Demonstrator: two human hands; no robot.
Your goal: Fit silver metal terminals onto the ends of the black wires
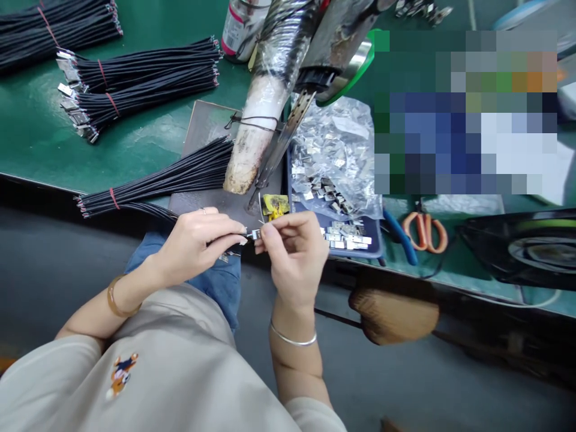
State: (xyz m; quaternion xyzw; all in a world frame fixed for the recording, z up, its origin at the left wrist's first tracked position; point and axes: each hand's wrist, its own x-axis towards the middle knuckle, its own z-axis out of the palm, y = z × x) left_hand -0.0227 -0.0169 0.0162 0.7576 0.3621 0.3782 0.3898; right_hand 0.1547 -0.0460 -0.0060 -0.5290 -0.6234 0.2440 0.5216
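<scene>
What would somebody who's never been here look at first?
Probably the big plastic-wrapped tube slanting down at the top middle, or the black cable bundles on the green table at the upper left. Then the eye might drop to the middle, where the left hand pinches a thin cable and the right hand a tiny metal connector.

Far cable bundle (67, 24): ran out past the left edge. Jar (236, 36): top was cut off; label print was too small to read. Wrapped tube (270, 87): upper end lay beyond the top edge. Near cable bundle (175, 174): right-hand ends were hidden behind the tube. Metal connector (256, 234): was partly covered by the right hand (297, 252); detail too small to tell. Black device (495, 243): was cut off at right. Area above it: was blurred into coloured squares.
</scene>
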